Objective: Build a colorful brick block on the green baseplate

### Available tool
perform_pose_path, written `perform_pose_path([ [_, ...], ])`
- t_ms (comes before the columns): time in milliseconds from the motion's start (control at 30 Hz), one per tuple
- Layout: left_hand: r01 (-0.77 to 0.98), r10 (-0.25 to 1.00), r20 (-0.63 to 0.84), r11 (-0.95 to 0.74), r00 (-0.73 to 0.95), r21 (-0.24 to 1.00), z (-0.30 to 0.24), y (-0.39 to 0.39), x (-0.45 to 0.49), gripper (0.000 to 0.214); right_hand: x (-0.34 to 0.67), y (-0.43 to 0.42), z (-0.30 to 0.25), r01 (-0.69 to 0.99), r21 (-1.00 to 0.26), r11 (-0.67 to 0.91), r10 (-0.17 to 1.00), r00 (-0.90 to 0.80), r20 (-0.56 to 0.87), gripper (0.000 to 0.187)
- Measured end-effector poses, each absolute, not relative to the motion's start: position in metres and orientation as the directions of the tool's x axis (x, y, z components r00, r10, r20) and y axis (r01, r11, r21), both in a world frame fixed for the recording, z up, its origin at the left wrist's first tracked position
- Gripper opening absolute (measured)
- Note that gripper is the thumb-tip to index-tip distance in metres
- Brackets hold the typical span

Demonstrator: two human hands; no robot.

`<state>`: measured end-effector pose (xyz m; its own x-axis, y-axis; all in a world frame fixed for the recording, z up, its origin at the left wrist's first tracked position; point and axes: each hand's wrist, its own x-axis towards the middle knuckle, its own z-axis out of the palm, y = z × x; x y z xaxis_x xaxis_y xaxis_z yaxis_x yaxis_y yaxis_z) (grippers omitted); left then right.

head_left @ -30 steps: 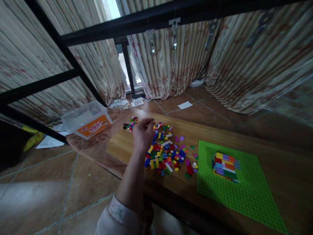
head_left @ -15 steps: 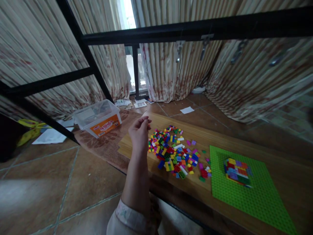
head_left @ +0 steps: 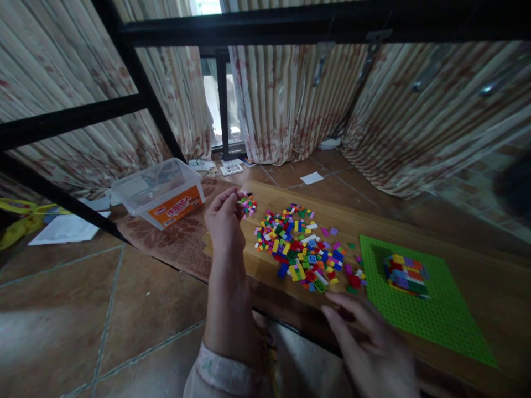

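Observation:
My left hand point(head_left: 226, 224) is raised over the left end of the wooden board, its fingers pinched together. Whatever is between those fingertips is hidden or too small to make out. Just beyond them lies a small cluster of tiny bricks point(head_left: 249, 205). A larger heap of mixed toy bricks point(head_left: 296, 243) spreads across the middle of the board. Low in front of the heap, my right hand point(head_left: 371, 345) is blurred, thumb and forefinger apart, with nothing seen between them. To its right, a block of joined coloured bricks point(head_left: 406, 276) sits on the green baseplate point(head_left: 440, 320).
A clear plastic tub point(head_left: 161, 193) with an orange label stands left of the wooden board point(head_left: 265, 193) on a brown patterned cloth point(head_left: 166, 240). Black metal bars point(head_left: 265, 27) cross above. Paper sheets point(head_left: 312, 178) lie on the tiled floor behind, before the curtains.
My right hand has come into view from below. My left hand has shifted slightly left, uncovering the small brick cluster. The whole view has tilted a little.

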<state>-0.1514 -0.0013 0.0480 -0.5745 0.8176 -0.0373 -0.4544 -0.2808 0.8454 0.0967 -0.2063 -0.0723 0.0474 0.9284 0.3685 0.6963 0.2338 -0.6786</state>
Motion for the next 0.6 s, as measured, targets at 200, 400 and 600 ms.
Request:
perform_pose_path([
  [200,-0.449,0.835,-0.038,-0.256,-0.549,0.856,0.047,-0.003,-0.16,0.014,0.043,-0.149,-0.038,0.797,-0.548,0.254,0.916,-0.017,0.401,0.017],
  [400,-0.432,0.85,-0.036,-0.231,-0.525,0.872,0.046,-0.003,-0.162,0.014,0.042,-0.139,-0.056,0.848,-0.426,0.315,0.887,-0.104,0.449,0.018],
  [600,-0.429,0.859,-0.04,-0.214,-0.51,0.878,0.045,-0.001,-0.159,0.013,0.053,-0.126,-0.051,0.881,-0.4,0.253,0.858,-0.014,0.513,0.017],
])
